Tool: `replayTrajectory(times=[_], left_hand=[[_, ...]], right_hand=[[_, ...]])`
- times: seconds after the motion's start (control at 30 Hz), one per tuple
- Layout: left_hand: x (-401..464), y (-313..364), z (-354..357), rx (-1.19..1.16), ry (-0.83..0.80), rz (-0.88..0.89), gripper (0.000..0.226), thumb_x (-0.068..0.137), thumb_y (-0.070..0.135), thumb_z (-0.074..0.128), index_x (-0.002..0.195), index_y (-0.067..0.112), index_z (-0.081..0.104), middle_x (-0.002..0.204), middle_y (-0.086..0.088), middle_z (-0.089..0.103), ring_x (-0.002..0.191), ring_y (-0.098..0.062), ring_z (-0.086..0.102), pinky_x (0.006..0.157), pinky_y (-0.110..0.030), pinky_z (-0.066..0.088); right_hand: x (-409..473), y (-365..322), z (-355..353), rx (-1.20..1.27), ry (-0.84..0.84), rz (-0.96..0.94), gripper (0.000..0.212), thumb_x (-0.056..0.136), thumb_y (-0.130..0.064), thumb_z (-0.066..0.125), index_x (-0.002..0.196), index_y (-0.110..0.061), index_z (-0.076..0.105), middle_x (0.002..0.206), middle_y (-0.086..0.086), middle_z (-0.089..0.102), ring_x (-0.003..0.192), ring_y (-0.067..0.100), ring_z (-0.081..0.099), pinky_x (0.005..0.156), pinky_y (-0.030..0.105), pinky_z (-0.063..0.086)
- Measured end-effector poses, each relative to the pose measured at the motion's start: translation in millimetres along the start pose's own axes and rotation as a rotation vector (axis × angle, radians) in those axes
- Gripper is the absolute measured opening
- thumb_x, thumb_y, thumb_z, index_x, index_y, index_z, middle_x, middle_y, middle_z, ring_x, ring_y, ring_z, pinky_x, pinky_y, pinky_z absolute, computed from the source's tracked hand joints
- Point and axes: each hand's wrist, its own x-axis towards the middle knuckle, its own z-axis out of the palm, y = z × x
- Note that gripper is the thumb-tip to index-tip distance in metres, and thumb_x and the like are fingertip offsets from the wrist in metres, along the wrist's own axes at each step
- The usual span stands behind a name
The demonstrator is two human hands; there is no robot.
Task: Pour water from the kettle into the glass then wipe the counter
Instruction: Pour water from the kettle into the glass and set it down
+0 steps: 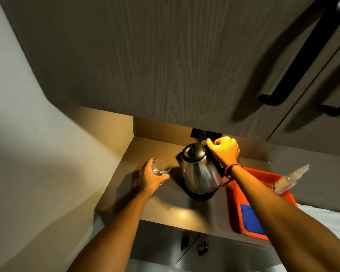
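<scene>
A steel kettle with a dark lid stands on its black base on the brown counter. My right hand is closed around the kettle's handle at the back right. Left of the kettle, my left hand holds a clear glass, slightly tilted, just above or on the counter. A blue cloth lies in an orange tray on the right side of the counter, partly hidden by my right forearm.
A clear spray bottle leans in the far end of the orange tray. Wood-grain wall cabinets with black handles hang low over the counter. A wall closes the left side. Lower cabinet doors sit under the counter edge.
</scene>
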Motion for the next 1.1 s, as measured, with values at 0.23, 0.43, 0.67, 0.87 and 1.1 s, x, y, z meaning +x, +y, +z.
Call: replayTrajectory(times=[0.23, 0.43, 0.67, 0.87, 1.1], left_hand=[[0.3, 3.6, -21.2, 0.133, -0.014, 0.12, 0.087, 0.058, 0.019, 0.096, 0.135, 0.018, 0.057, 0.135, -0.008, 0.06, 0.124, -0.03, 0.056, 0.091, -0.038, 0.053], [-4.4, -2.1, -41.6, 0.19, -0.06, 0.158, 0.078, 0.061, 0.024, 0.091, 0.131, 0.02, 0.058, 0.13, -0.003, 0.061, 0.117, -0.024, 0.06, 0.086, -0.039, 0.057], [-8.2, -8.7, -57.0, 0.18, -0.092, 0.248, 0.076, 0.062, 0.021, 0.091, 0.131, 0.016, 0.058, 0.126, -0.006, 0.062, 0.111, -0.024, 0.062, 0.088, -0.04, 0.058], [-11.2, -11.5, -60.4, 0.174, -0.094, 0.266, 0.07, 0.064, 0.02, 0.091, 0.126, 0.018, 0.06, 0.122, -0.004, 0.064, 0.105, -0.022, 0.065, 0.083, -0.029, 0.056], [-12.6, -12.0, -59.5, 0.224, -0.086, 0.273, 0.073, 0.064, 0.021, 0.093, 0.128, 0.017, 0.059, 0.125, -0.005, 0.064, 0.113, -0.024, 0.062, 0.09, -0.033, 0.056]], right_hand=[[-2.7, -58.9, 5.9, -0.217, -0.074, -0.221, 0.048, 0.084, -0.054, 0.064, 0.066, -0.009, 0.069, 0.061, 0.003, 0.065, 0.057, 0.022, 0.062, 0.053, 0.028, 0.05], [-14.7, -112.0, 18.3, -0.449, -0.123, -0.409, 0.057, 0.091, -0.049, 0.058, 0.049, -0.019, 0.034, 0.047, -0.005, 0.038, 0.039, 0.008, 0.035, 0.043, 0.017, 0.022], [-29.5, -140.2, 27.7, -0.572, -0.104, -0.579, 0.048, 0.088, -0.045, 0.06, 0.056, -0.014, 0.044, 0.051, -0.001, 0.043, 0.044, 0.02, 0.046, 0.049, 0.025, 0.036], [-35.3, -156.3, 31.0, -0.658, -0.146, -0.709, 0.049, 0.087, -0.039, 0.058, 0.049, -0.018, 0.033, 0.044, -0.007, 0.032, 0.038, 0.015, 0.037, 0.045, 0.019, 0.026], [-39.8, -162.7, 34.9, -0.723, -0.174, -0.771, 0.036, 0.09, -0.039, 0.05, 0.06, -0.018, 0.05, 0.046, -0.007, 0.034, 0.041, 0.015, 0.041, 0.048, 0.023, 0.032]])
